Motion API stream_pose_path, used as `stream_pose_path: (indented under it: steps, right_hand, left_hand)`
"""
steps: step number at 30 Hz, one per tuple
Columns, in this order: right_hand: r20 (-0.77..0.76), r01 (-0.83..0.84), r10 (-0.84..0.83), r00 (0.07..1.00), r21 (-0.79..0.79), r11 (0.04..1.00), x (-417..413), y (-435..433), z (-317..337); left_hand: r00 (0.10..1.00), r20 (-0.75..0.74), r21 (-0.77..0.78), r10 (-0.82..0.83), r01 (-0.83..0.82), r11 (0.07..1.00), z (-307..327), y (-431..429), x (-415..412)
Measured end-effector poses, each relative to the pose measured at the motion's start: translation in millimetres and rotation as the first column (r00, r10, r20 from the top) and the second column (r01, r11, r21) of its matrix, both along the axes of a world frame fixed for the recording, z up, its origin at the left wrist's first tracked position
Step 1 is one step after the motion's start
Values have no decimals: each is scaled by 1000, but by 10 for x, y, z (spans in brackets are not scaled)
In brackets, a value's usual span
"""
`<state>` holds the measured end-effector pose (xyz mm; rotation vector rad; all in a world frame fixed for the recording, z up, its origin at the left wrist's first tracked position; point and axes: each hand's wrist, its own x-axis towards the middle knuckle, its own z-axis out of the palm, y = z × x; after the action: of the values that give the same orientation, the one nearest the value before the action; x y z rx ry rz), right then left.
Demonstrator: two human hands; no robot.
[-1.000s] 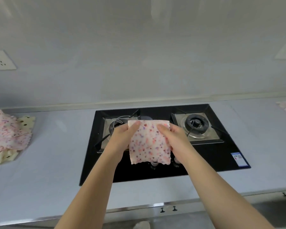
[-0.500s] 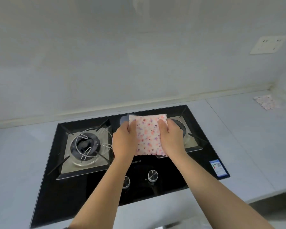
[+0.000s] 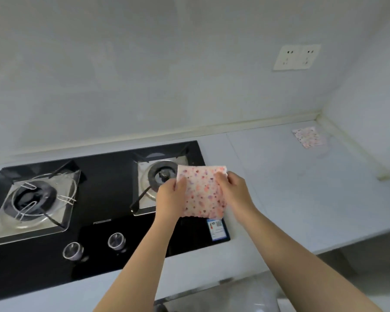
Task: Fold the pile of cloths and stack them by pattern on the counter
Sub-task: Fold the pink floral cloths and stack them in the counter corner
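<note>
Pale counter (image 3: 291, 199): left hand (image 3: 169, 199) and right hand (image 3: 234, 192) pinch the sides of a floral cloth (image 3: 203, 194) above the right edge of the hob (image 3: 113, 199); the matching folded cloth (image 3: 309, 138) lies far right, nearer the right hand.

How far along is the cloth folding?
Done: one folded pink-speckled cloth lies flat on the counter near the far right corner. In hand: a second speckled cloth, already folded small, is pinched by the left hand and right hand above the right edge of the stove. Left: setting it down, probably on its match; the pile is out of view, so I cannot count what remains.
</note>
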<state>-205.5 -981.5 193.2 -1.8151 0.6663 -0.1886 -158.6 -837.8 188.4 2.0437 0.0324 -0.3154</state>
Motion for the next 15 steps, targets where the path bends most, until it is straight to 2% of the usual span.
stream_pose_path:
  steps: [5, 8, 12, 15]
  right_hand:
    - [83, 77, -63, 995, -174, 982, -168, -458, -56]
    - [84, 69, -54, 995, -182, 981, -184, -764, -131]
    - [56, 38, -30, 998, -138, 990, -71, -1251, -143]
    - [52, 42, -36, 998, -115, 992, 7, -1617, -128]
  left_hand:
    - [995, 69, -52, 70, -66, 996, -7, -556, -267]
    - [1000, 25, -107, 18, -15, 994, -83, -777, -243]
    - [991, -119, -216, -61, 35, 976, -153, -1127, -44]
    - [981, -143, -259, -130, 90, 962, -144, -1439, 114]
